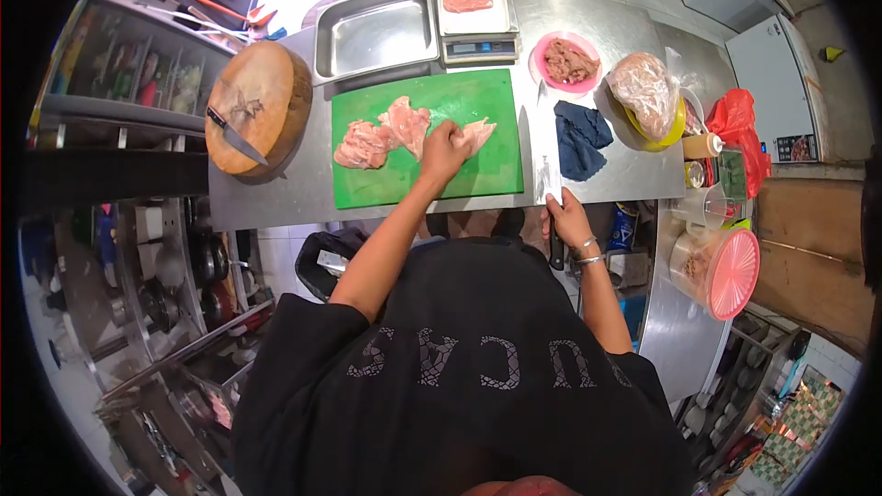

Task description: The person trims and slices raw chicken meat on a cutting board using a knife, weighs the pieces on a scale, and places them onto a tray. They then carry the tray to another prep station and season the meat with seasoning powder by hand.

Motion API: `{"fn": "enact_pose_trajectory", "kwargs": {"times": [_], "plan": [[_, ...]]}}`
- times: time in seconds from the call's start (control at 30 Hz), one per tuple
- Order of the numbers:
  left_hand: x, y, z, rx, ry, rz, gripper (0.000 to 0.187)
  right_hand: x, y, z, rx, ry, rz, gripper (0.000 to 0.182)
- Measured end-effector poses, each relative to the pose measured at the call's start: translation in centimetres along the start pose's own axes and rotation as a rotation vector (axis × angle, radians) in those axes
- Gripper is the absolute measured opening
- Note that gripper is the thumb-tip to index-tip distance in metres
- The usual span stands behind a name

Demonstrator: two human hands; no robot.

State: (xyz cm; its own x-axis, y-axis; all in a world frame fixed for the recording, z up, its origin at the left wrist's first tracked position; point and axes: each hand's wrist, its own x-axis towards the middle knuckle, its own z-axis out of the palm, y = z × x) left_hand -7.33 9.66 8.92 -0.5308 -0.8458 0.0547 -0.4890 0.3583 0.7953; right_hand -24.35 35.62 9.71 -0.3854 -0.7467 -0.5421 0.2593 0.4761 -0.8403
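My left hand (445,152) is over the green cutting board (367,188), its fingers curled onto a small piece of raw chicken (479,135). Left of that hand, more raw chicken (364,144) lies on the board, with another pale pink piece (404,121) against it. At the table's front edge, just right of the board, my right hand (567,219) grips a large knife (546,152) by its black handle. The blade points away from me, flat above the steel table beside a dark blue cloth (582,140).
A round wooden block (262,73) with a smaller knife (237,138) stands left. Behind the board are a steel tray (377,34) and a scale (480,49) holding meat. A pink plate (571,89) of chopped meat and a plastic-wrapped bundle (646,92) sit right.
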Motion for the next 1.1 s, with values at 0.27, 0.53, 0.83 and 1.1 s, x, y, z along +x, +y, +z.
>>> {"fn": "enact_pose_trajectory", "kwargs": {"times": [0.27, 0.53, 0.83, 1.1], "plan": [[2.3, 4.8, -3.5, -0.062, -0.097, 0.515, 0.01, 0.3, 1.1, 0.3, 0.021, 0.069, -0.003, 0.026], [-6.9, -4.1, -5.8, 0.112, -0.216, 0.503, 0.029, 0.4, 2.1, 2.6, -0.356, 0.105, 0.038, 0.045], [-6.2, -3.0, -3.9, 0.179, -0.1, 0.48, 0.043, 1.7, 2.3, 2.9, -0.827, 0.319, -0.15, 0.039], [-4.9, -1.6, -0.6, 0.426, -0.188, 0.536, 0.054, -1.9, -3.1, 4.0, -1.069, 0.19, -0.31, 0.018]]}}
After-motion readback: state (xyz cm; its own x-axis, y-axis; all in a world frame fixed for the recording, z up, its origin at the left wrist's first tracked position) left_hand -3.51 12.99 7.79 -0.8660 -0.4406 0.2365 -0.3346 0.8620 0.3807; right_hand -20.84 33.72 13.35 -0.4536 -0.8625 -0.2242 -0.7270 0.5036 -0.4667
